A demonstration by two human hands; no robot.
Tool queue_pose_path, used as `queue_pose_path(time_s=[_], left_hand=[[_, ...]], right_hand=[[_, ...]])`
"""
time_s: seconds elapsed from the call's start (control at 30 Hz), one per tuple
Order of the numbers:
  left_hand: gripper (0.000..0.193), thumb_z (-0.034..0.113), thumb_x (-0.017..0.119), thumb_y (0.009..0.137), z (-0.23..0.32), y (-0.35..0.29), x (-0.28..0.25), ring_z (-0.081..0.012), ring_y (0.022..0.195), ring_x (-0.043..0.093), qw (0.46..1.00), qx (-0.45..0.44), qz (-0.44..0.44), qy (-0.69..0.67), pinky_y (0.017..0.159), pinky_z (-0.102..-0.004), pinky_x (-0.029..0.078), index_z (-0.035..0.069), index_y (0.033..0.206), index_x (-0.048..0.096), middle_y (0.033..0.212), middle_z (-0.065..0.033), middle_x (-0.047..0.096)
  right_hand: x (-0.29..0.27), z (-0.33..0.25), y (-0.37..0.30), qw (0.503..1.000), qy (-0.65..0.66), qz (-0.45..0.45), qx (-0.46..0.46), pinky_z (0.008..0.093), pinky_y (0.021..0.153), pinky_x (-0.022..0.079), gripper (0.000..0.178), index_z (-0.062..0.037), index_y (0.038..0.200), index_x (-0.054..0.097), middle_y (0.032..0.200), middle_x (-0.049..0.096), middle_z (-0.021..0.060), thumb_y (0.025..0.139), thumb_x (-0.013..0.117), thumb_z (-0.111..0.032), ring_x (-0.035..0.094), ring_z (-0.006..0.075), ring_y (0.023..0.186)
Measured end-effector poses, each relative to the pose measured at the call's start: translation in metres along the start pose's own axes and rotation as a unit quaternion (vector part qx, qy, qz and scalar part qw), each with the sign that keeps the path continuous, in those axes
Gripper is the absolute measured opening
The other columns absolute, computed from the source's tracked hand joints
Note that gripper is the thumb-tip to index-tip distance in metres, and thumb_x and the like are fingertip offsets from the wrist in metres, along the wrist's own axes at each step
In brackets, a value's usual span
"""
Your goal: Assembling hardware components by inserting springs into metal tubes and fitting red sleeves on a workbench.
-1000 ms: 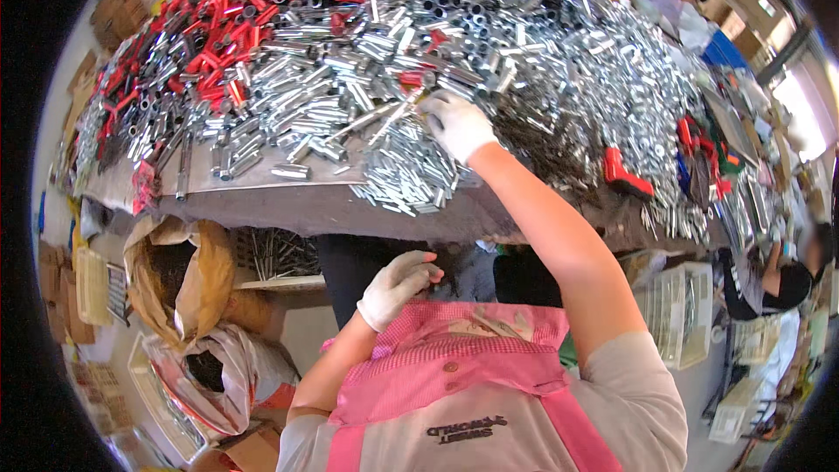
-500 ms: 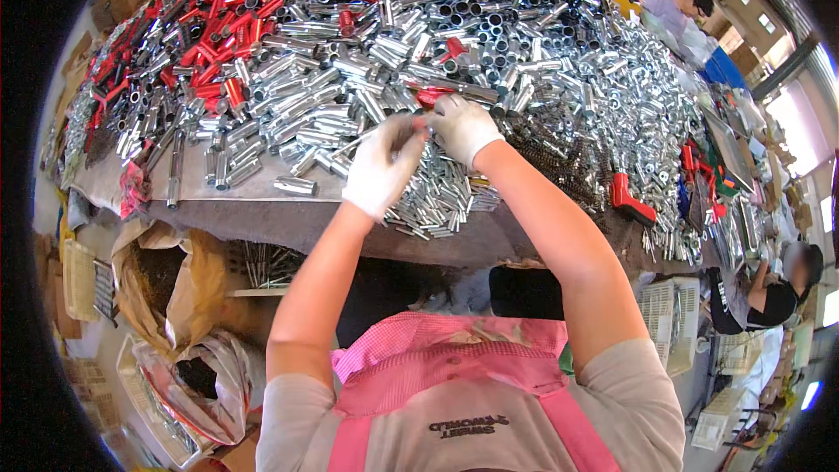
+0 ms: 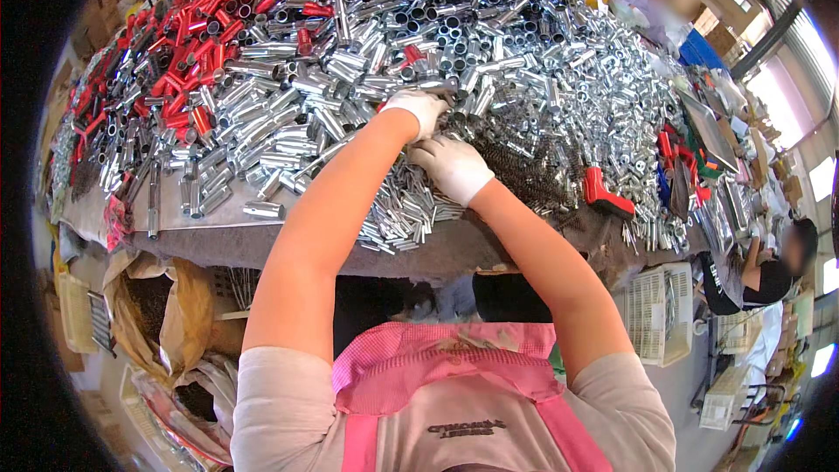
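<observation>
Both my hands wear white gloves and work at the near middle of a large heap of metal parts. My left hand [image 3: 418,112] reaches farther in, at a dark metallic tube, with its fingertips hidden among the parts. Nearer to me, my right hand [image 3: 453,168] has bent fingers close together over the small silver pins [image 3: 398,220]; anything inside its grip is hidden. Shiny silver tubes [image 3: 301,135] lie left of the hands. Dark coil springs [image 3: 533,170] are piled to their right.
Red tubular parts [image 3: 210,39] cover the heap's far left. A red handle-shaped tool [image 3: 606,195] lies at the right. Below the table stand an open sack [image 3: 179,297] and a cream plastic crate [image 3: 660,315]. A co-worker [image 3: 756,275] sits at the right.
My left hand has moved from the pins up and right, farther into the heap. My right hand has drawn back toward me, over the pins. The view has shifted slightly.
</observation>
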State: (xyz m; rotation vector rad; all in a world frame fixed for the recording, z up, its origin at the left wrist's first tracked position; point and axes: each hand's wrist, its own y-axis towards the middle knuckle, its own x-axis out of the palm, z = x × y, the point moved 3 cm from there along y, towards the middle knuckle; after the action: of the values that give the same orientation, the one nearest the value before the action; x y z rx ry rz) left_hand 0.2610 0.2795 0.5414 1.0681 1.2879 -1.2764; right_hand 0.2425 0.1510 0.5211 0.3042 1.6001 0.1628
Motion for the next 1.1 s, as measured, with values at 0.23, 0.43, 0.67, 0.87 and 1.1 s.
queue_pose_path(time_s=[0.23, 0.43, 0.67, 0.87, 1.1], left_hand=[[0.035, 0.013, 0.062, 0.078, 0.001, -0.01, 0.011, -0.0329, 0.099, 0.06, 0.976, 0.011, 0.21, -0.062, 0.085, -0.0427, 0.048, 0.012, 0.112, 0.055, 0.1, -0.0161, 0.063], [0.029, 0.009, 0.053, 0.09, 0.016, -0.095, 0.004, -0.0244, 0.091, 0.062, 0.821, 0.05, 0.273, -0.499, 0.076, -0.0348, 0.05, 0.006, 0.118, 0.047, 0.108, -0.0145, 0.061], [0.027, 0.01, 0.051, 0.093, 0.055, -0.183, 0.036, -0.0092, 0.088, 0.054, 0.749, 0.023, 0.106, -0.653, 0.077, -0.024, 0.045, 0.005, 0.119, 0.056, 0.106, -0.0055, 0.058], [0.035, 0.01, 0.052, 0.092, 0.066, -0.228, 0.048, -0.0168, 0.094, 0.058, 0.309, -0.088, 0.163, -0.933, 0.078, -0.0242, 0.048, 0.002, 0.125, 0.046, 0.107, -0.0116, 0.06], [0.019, 0.009, 0.063, 0.087, 0.095, -0.241, 0.052, -0.0191, 0.101, 0.059, 0.223, -0.05, 0.221, -0.948, 0.082, -0.0333, 0.049, 0.011, 0.106, 0.061, 0.113, -0.0073, 0.062]], right_hand=[[-0.023, 0.018, -0.056, 0.79, 0.49, 0.298, 0.214, 0.0307, 0.07, 0.054, 0.012, 0.0001, 0.102, 0.053, 0.098, 0.059, 0.0131, 0.092, 0.051, -0.006, 0.063, 0.0186, 0.079], [-0.089, -0.002, -0.097, 0.718, 0.493, 0.441, 0.215, 0.0298, 0.065, 0.054, 0.019, 0.0018, 0.105, 0.05, 0.102, 0.059, 0.0159, 0.098, 0.037, -0.01, 0.062, 0.0169, 0.071], [-0.073, -0.047, -0.1, 0.73, 0.586, 0.291, 0.198, 0.026, 0.062, 0.048, 0.015, 0.0008, 0.106, 0.05, 0.098, 0.062, 0.014, 0.096, 0.04, -0.006, 0.058, 0.0133, 0.07], [-0.082, -0.084, -0.094, 0.733, 0.536, 0.364, 0.209, 0.0291, 0.065, 0.048, 0.029, -0.003, 0.124, 0.03, 0.097, 0.063, 0.0192, 0.097, 0.038, -0.007, 0.059, 0.0183, 0.074], [-0.054, -0.13, -0.076, 0.793, 0.512, 0.29, 0.157, 0.0343, 0.097, 0.039, 0.027, -0.0001, 0.114, 0.05, 0.122, 0.055, 0.0199, 0.093, 0.033, 0.002, 0.056, 0.0283, 0.11]])
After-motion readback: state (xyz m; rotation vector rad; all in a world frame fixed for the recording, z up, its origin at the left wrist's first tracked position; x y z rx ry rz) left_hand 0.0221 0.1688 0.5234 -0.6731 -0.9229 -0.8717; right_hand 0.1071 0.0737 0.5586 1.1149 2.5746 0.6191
